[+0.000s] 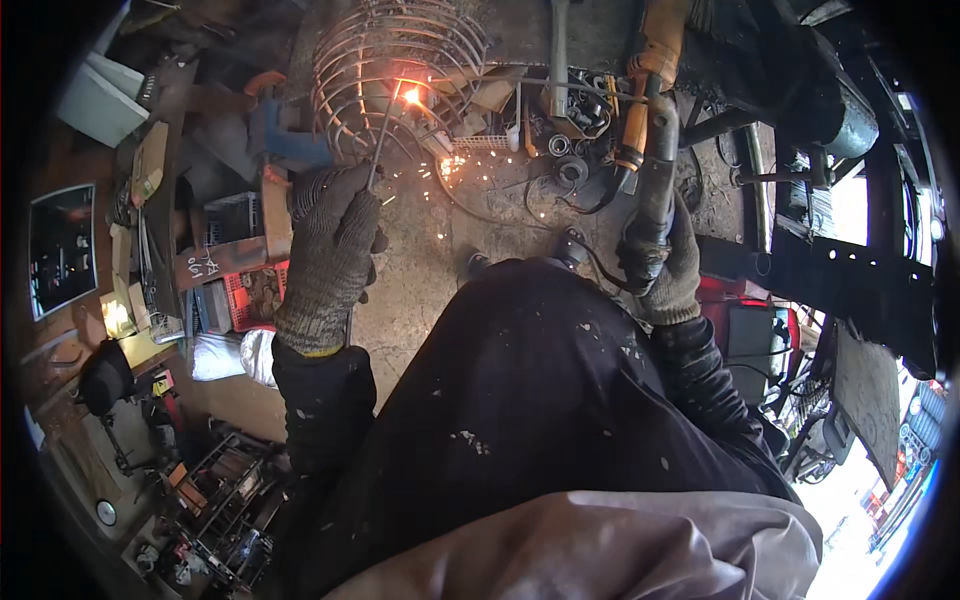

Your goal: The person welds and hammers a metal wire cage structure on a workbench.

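Note:
My left hand (335, 255), in a grey knitted glove, is closed around a thin metal rod (382, 140). The rod's far end meets a bright glowing spot on a round cage of curved metal bars (335, 75). Sparks fall just below that spot. On the right, my right hand (678, 275), also gloved, is against the near end of a thick grey metal pipe (660, 165). Its fingers seem wrapped around the pipe, though they are partly hidden behind it.
An orange power tool (655, 60) lies beside the pipe. Metal rings (572, 172) and a cable lie near the far middle. A red crate (250, 295) stands at left, by white sacks (217, 357). A perforated dark metal beam (840, 260) crosses the right side.

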